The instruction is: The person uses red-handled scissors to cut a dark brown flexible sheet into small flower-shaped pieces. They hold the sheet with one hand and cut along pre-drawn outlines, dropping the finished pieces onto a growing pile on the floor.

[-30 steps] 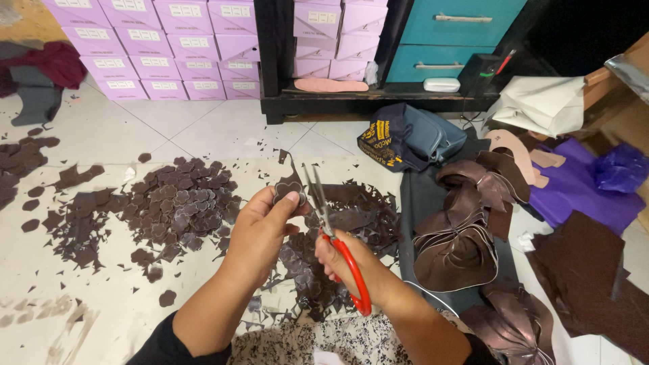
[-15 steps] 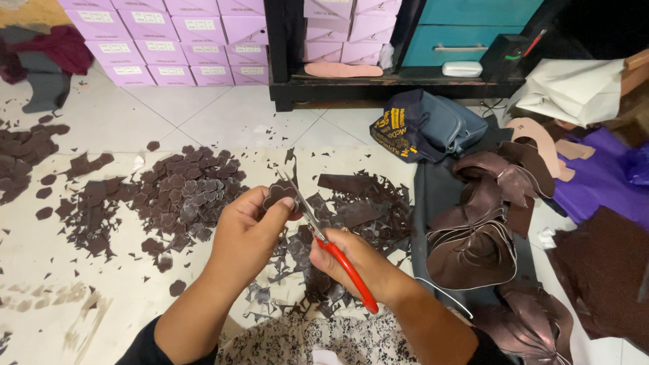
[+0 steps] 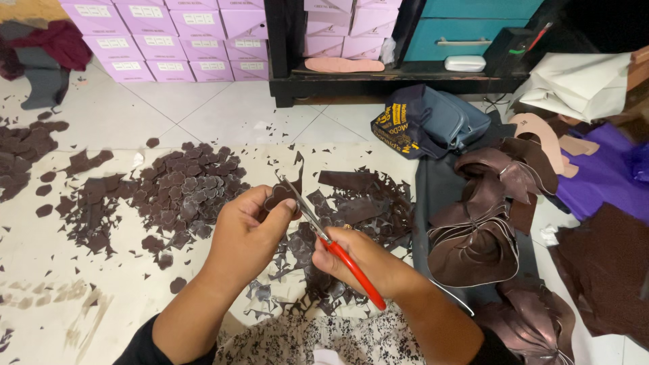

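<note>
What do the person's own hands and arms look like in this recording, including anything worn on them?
Both hands are bare: the left hand and the right hand show no gloves, and no rings or watch can be seen. The forearms are uncovered. Dark sleeves begin near the elbows at the bottom edge, the right one barely in view.

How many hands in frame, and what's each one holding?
2. The left hand pinches a small dark brown cut-out piece; the right hand grips red-handled scissors cutting into that piece. No other person's hands show.
</note>
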